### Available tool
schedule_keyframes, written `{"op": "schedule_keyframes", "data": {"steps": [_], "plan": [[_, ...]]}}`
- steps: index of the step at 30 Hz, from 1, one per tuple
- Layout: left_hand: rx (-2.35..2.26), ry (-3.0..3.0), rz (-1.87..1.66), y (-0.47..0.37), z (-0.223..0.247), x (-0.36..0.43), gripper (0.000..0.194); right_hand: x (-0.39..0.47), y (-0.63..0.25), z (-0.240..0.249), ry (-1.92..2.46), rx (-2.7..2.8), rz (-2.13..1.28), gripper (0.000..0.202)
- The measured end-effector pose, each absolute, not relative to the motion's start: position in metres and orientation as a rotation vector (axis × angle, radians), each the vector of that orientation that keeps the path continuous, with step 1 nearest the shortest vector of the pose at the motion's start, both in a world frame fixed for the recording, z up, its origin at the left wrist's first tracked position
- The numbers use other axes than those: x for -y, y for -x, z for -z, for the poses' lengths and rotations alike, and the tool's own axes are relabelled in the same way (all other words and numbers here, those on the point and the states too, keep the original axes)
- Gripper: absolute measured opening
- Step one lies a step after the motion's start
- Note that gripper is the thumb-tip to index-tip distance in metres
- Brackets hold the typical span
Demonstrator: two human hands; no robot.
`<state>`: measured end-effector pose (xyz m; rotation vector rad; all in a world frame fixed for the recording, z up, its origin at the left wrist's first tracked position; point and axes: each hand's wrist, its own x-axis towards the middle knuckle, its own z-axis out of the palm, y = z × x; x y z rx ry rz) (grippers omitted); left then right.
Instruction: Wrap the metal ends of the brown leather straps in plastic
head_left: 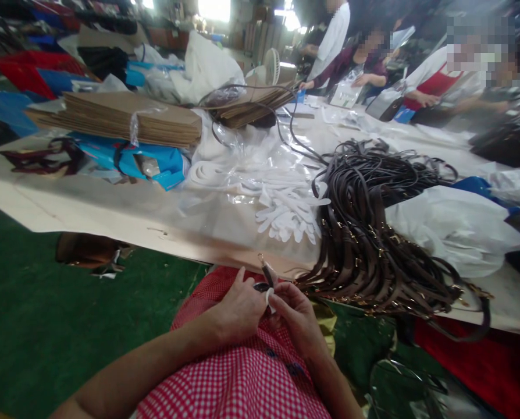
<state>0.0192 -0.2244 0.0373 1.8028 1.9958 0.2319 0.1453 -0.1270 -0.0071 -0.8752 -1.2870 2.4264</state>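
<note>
Close together in front of the red checked apron [242, 372], my two hands meet at the table's front edge. My left hand [242, 305] is closed on a dark strap [267, 274] with a small gold clasp at its top end, its index finger pointing forward. My right hand [292, 305] pinches a small white strip [269, 298] against the strap. Just right of them lies a large pile of dark brown straps [373, 244] with gold fittings. White strips [288, 215] are heaped on the table beyond my hands.
Bundled brown cardboard [133, 119] and a blue package [133, 160] lie on the table [111, 206] at the left. A white bag [454, 230] rests over the straps. Several people stand across the table, near a fan [272, 67]. A red cloth hangs low at right.
</note>
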Motion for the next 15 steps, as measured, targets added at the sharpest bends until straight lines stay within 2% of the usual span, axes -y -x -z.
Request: {"op": "schedule_keyframes", "data": {"steps": [6, 10, 15], "plan": [[-2.012, -1.814, -0.221, -0.0177, -0.0372, 0.2252, 0.022, 0.1263, -0.1504, 0.0085, 0.749, 1.196, -2.550, 0.039], [-1.982, -1.837, -0.300, -0.0159, -0.0339, 0.2251, 0.024, 0.1252, -0.1535, 0.0045, 0.678, 1.134, -2.551, 0.024], [-1.978, -1.789, -0.270, -0.0159, -0.0360, 0.2223, 0.022, 0.1248, -0.1519, 0.0032, 0.749, 1.107, -2.587, 0.026]]}}
